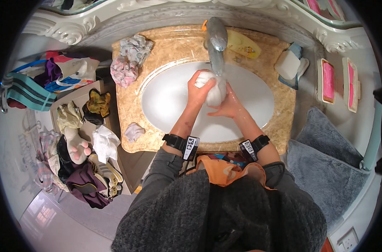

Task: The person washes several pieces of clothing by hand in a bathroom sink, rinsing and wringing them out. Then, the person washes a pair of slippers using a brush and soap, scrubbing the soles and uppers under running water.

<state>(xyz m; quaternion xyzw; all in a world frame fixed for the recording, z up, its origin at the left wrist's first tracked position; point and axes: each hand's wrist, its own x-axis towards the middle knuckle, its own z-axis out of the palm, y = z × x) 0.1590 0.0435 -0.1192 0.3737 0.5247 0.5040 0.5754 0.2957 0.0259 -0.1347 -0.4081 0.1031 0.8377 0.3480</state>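
My left hand (198,89) grips a bunched wet white cloth (215,94) over the white oval sink basin (169,100). The thumb lies across the cloth and the fingers curl over its top. At the lower right of the bundle is my right hand (230,102), its fingers apart and its thumb along the cloth's edge. It does not visibly grip the cloth. Directly above the bundle, the spout of a chrome faucet (217,47) points down, and water seems to run from it.
Patterned cloths (136,48) and a small pale cloth (134,132) lie on the brown stone counter (129,104). A yellow bottle (244,44) lies behind the basin. Soap holders (328,82) and grey towels (326,179) hang right. Clothes (87,186) are heaped left.
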